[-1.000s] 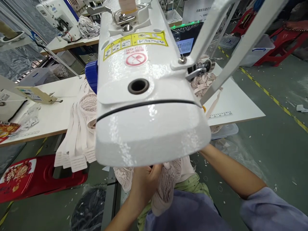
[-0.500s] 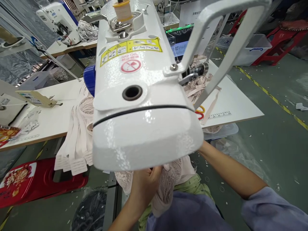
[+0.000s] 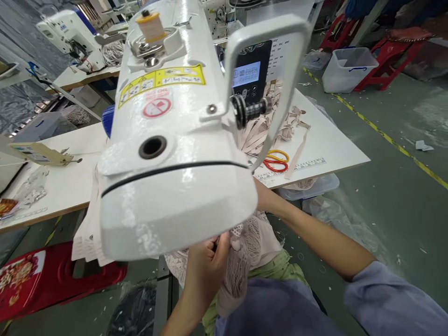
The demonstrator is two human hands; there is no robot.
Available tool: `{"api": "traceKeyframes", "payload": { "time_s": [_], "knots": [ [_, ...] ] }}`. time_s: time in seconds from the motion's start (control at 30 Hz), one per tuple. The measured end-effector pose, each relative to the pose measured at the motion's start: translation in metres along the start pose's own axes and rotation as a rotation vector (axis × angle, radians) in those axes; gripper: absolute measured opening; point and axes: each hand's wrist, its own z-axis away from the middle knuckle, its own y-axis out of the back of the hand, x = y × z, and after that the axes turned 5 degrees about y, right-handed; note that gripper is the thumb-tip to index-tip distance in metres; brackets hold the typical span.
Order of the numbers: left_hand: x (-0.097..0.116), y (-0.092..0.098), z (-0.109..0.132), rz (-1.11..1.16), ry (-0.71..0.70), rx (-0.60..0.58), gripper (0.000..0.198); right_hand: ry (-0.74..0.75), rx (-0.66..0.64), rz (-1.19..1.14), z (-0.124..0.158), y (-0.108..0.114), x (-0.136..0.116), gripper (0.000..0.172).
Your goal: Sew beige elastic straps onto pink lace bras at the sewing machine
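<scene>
The white sewing machine head fills the middle of the view and covers part of my work. Below its front edge, my left hand is closed, thumb pressed against the fingers, on a pale beige lace garment. The garment hangs in folds over my lap. My right forearm reaches in from the right, behind the machine head; my right hand's fingers are hidden there, so what they touch cannot be seen. A stack of beige fabric pieces hangs over the table edge to the left of the machine.
On the white table lie red-and-yellow-handled scissors, a ruler and a heap of beige strips. A control screen stands behind. A red stool is at lower left; a clear bin stands far right.
My view has shifted, so the machine head sits further left and more of the scissors and screen shows. My right hand has moved further behind the machine head; my left keeps its grip.
</scene>
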Motion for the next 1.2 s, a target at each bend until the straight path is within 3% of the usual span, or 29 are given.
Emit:
{"api": "traceKeyframes", "payload": {
  "time_s": [0.23, 0.53, 0.83, 1.03, 1.2],
  "knots": [
    [-0.008, 0.01, 0.002, -0.236, -0.232, 0.142, 0.028, -0.005, 0.018, -0.133, -0.007, -0.011, -0.006, 0.016],
    [-0.013, 0.006, 0.01, -0.252, -0.158, 0.259, 0.027, -0.017, 0.078, -0.103, -0.005, -0.019, -0.007, 0.012],
    [-0.009, 0.003, 0.003, -0.25, -0.261, 0.247, 0.027, 0.023, 0.092, -0.113, -0.004, -0.019, -0.001, 0.011],
    [-0.016, -0.003, 0.002, -0.219, -0.324, 0.314, 0.025, 0.023, 0.087, -0.15, -0.004, -0.018, 0.0, 0.009],
    [-0.022, -0.002, 0.008, -0.314, -0.271, 0.342, 0.026, 0.052, 0.104, -0.167, -0.004, -0.017, 0.003, 0.009]
  ]
}}
